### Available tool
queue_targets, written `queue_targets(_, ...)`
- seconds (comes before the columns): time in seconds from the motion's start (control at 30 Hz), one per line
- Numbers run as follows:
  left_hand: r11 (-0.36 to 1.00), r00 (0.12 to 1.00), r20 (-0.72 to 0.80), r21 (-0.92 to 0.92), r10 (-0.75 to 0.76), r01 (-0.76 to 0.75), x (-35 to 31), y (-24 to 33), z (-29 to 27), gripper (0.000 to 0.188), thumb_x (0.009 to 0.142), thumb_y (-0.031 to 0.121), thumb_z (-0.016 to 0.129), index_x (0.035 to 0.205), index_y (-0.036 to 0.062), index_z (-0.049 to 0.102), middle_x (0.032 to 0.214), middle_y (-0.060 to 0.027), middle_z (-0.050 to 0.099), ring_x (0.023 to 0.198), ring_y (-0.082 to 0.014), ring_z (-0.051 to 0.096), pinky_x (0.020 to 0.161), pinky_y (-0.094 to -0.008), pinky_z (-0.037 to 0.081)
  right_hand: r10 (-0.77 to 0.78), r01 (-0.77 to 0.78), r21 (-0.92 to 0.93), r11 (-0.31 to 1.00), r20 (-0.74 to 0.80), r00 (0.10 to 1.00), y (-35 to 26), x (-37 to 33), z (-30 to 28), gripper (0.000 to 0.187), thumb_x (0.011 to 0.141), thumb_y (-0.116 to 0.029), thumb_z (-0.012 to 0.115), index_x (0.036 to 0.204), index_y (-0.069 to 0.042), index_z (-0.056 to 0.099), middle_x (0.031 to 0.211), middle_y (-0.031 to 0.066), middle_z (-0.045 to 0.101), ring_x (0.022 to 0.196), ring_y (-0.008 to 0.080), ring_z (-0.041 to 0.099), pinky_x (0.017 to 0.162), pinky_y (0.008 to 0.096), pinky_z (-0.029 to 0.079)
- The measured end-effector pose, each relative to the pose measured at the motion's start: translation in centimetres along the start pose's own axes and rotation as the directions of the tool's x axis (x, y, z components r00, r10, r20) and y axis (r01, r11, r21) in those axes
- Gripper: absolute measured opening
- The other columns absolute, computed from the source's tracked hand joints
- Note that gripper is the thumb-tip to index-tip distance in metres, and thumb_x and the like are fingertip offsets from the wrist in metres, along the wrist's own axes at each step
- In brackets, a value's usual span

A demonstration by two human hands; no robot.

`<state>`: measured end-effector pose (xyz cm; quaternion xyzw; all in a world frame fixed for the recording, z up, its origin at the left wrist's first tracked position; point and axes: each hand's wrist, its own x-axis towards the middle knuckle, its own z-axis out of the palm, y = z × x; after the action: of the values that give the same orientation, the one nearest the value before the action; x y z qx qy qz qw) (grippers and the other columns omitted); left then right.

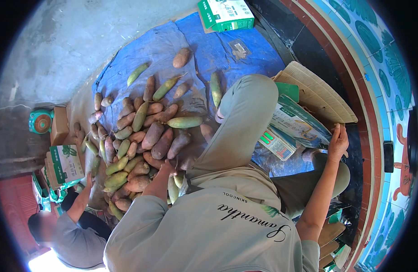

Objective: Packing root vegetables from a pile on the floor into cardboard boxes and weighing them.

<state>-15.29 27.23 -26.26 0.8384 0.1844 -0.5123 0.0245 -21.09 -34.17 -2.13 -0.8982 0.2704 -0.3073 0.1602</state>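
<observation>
My left hand [167,169] is down at the near right side of a large heap of roots, next to a dark reddish-purple root [162,144]. Its fingers are small and partly hidden, so I cannot make out whether they hold one. Long green radishes [140,117] lie mixed among the purplish roots. At my right, my right hand [339,141] is closed on the edge of an open cardboard box [304,119] with raised flaps. The box rests by a scale [277,144] with a lit green display, and its inside is mostly hidden.
A blue tarp [150,45] lies under the heap. A green-and-white carton [227,16] stands at the far edge. Another person [79,240] reaches toward the heap from the left, near stacked cartons [66,165] and a teal round device [40,121]. A tiled wall [385,81] runs along the right.
</observation>
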Motion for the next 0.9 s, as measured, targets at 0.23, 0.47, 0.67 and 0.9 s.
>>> queue_targets(0.23, 0.999, 0.991, -0.122, 0.021, 0.049, -0.047, -1.2, 0.1, 1.2, 0.090, 0.064, 0.024, 0.074, 0.138, 0.0137, 0.025, 0.131, -0.0262, 0.040, 0.119, -0.0374, 0.047, 0.097, -0.0397, 0.043, -0.010, 0.010, 0.014, 1.000, -0.002, 1.000, 0.3, 0.1, -0.2, 0.025, 0.094, -0.024, 0.049, 0.088, -0.004, 0.062, 0.072, 0.0114, 0.062, 0.066, 0.0240, 0.061, 0.061, 0.0333, 0.047)
queue_targets(0.47, 0.991, 0.990, -0.141, -0.136, -0.015, -0.004, -1.0, 0.0, 0.8, 0.088, 0.065, 0.026, 0.072, 0.140, 0.0174, 0.027, 0.133, -0.0245, 0.040, 0.117, -0.0355, 0.049, 0.096, -0.0391, 0.044, -0.005, 0.005, -0.027, 1.000, -0.001, 1.000, 0.2, 0.2, -0.1, 0.027, 0.094, -0.025, 0.049, 0.085, -0.003, 0.061, 0.070, 0.0117, 0.061, 0.066, 0.0265, 0.061, 0.060, 0.0356, 0.046)
queue_targets(0.67, 0.822, 0.998, -0.055, -0.568, 0.023, -0.050, 1.3, -1.5, -0.6, 0.089, 0.065, 0.020, 0.074, 0.140, 0.0160, 0.026, 0.127, -0.0169, 0.048, 0.110, -0.0312, 0.053, 0.085, -0.0437, 0.049, 0.001, -0.001, 0.009, 1.000, -0.006, 1.000, -0.4, 0.3, -0.1, 0.027, 0.094, -0.025, 0.049, 0.082, -0.003, 0.060, 0.069, 0.0118, 0.060, 0.064, 0.0279, 0.059, 0.059, 0.0363, 0.045)
queue_targets(0.9, 0.612, 0.985, -0.161, -0.773, 0.067, -0.168, -4.9, 1.1, -8.2, 0.074, 0.069, 0.011, 0.070, 0.134, 0.0099, 0.036, 0.116, -0.0145, 0.055, 0.096, -0.0269, 0.058, 0.077, -0.0412, 0.050, 0.010, -0.010, -0.002, 1.000, 0.003, 1.000, 0.0, 0.1, -0.4, 0.024, 0.094, -0.023, 0.049, 0.085, -0.003, 0.060, 0.069, 0.0119, 0.060, 0.065, 0.0264, 0.060, 0.060, 0.0356, 0.046)
